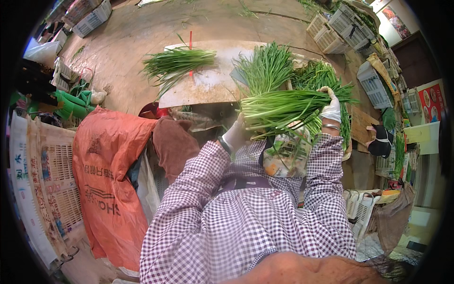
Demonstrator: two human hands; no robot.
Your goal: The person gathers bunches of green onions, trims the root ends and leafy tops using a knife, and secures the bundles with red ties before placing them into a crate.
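A bunch of green chives [288, 108] lies crosswise between my two gloved hands, its pale stem ends to the left and its leafy tips to the right. My left hand [235, 134], in a white glove, is closed at the stem ends, though its fingers are partly hidden. Over the leafy end curl the fingers of my right hand [332, 108], also gloved in white. Just beyond stands another pile of chives [268, 68], at the right part of a pale board [213, 87]. A smaller bunch [182, 61] rests on the board's left part, next to a red strip [190, 40].
More greens [314, 75] fill a container at my right. An orange sack [111, 165] and a brown cloth [174, 146] are at my left, beside stacked white crates [56, 175]. Further crates [326, 35] stand at the far right. A printed plastic bag [286, 156] sits at my lap.
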